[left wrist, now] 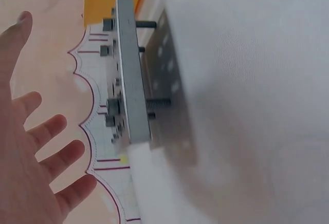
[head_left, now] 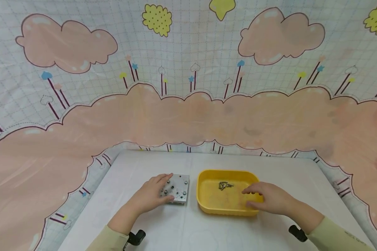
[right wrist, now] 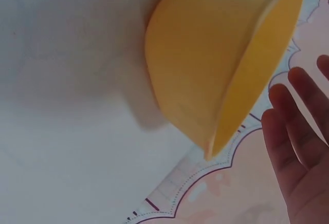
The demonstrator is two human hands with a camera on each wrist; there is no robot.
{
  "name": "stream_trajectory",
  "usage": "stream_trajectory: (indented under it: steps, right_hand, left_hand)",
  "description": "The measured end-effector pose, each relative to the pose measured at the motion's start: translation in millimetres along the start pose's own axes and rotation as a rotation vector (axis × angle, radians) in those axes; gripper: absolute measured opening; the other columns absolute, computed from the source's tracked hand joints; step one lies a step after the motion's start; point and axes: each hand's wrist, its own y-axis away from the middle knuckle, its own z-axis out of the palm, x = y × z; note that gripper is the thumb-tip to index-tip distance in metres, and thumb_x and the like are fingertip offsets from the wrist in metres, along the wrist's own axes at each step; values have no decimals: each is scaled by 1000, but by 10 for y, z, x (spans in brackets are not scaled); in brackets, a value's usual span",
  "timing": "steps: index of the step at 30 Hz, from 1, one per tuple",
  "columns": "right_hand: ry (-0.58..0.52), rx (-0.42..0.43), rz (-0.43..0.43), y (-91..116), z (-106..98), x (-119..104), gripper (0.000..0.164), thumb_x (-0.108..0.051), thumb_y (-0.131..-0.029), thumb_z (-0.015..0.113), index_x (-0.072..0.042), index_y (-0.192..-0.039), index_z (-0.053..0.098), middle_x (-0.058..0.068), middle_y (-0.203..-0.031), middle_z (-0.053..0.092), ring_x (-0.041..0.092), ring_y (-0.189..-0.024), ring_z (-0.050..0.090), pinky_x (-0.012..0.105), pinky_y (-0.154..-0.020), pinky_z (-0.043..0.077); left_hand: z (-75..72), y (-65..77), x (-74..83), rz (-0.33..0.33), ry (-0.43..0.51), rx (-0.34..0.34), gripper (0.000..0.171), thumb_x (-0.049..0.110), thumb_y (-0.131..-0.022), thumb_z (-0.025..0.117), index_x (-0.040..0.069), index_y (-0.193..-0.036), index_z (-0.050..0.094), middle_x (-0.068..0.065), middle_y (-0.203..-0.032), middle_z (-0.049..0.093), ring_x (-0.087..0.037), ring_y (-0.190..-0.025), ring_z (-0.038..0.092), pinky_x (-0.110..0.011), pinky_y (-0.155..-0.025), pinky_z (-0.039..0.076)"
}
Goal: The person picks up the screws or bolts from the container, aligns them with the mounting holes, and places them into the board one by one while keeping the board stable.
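Observation:
A silver metal plate (head_left: 179, 188) with several screws and holes lies left of centre on the table. Seen edge-on in the left wrist view, the plate (left wrist: 131, 70) has screw heads on top and threaded ends sticking out below. My left hand (head_left: 151, 194) hovers over its left side, fingers spread and apart from it. To the right stands a yellow plastic tray (head_left: 207, 206), with several small screws (head_left: 224, 185) lying in it. Above the tray's right rim is my right hand (head_left: 271, 198), fingers loosely bent, nothing held; the right wrist view shows these fingers (right wrist: 295, 126) beside the rim.
A white table (head_left: 163, 230) carries both things, with a narrow gap between plate and tray. Behind and around it hangs a cloth (head_left: 188, 118) printed with clouds. A black wrist camera (head_left: 136, 237) sits at the left cuff, another wrist camera (head_left: 297, 233) at the right.

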Motion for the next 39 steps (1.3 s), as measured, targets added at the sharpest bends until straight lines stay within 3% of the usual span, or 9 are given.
stream_trajectory:
  steps: [5, 11, 20, 39]
  right_hand:
    - [-47, -52, 25, -96, -58, 15, 34, -50, -86, 73, -28, -112, 72, -10, -112, 67, 18, -104, 60, 47, -94, 51]
    - [-79, -85, -69, -215, -122, 36, 25, -40, -88, 74, -26, -108, 73, -8, -105, 68, 14, -93, 58, 37, -81, 54]
    - [-121, -144, -17, -413, -183, 34, 20, -36, -86, 77, -29, -105, 74, -15, -94, 65, 12, -87, 56, 29, -75, 52]
    - [-59, -231, -26, -835, -77, -7, 14, -19, -87, 77, -18, -101, 77, -12, -83, 62, 13, -80, 55, 29, -74, 51]
  left_hand:
    - [8, -9, -145, -65, 34, -22, 85, 58, -87, 68, 24, -156, 34, -11, -153, 40, -38, -138, 39, -58, -109, 35]
    - [26, -28, -257, -137, 56, -63, 88, 62, -85, 67, 25, -157, 32, -14, -155, 37, -41, -139, 37, -62, -107, 35]
    - [91, -84, -403, -174, 51, -118, 94, 66, -82, 68, 24, -157, 31, -15, -154, 37, -42, -139, 37, -62, -108, 35]
    - [163, -146, -511, -245, 88, -195, 99, 67, -76, 73, 27, -157, 32, -16, -152, 40, -42, -137, 40, -65, -105, 36]
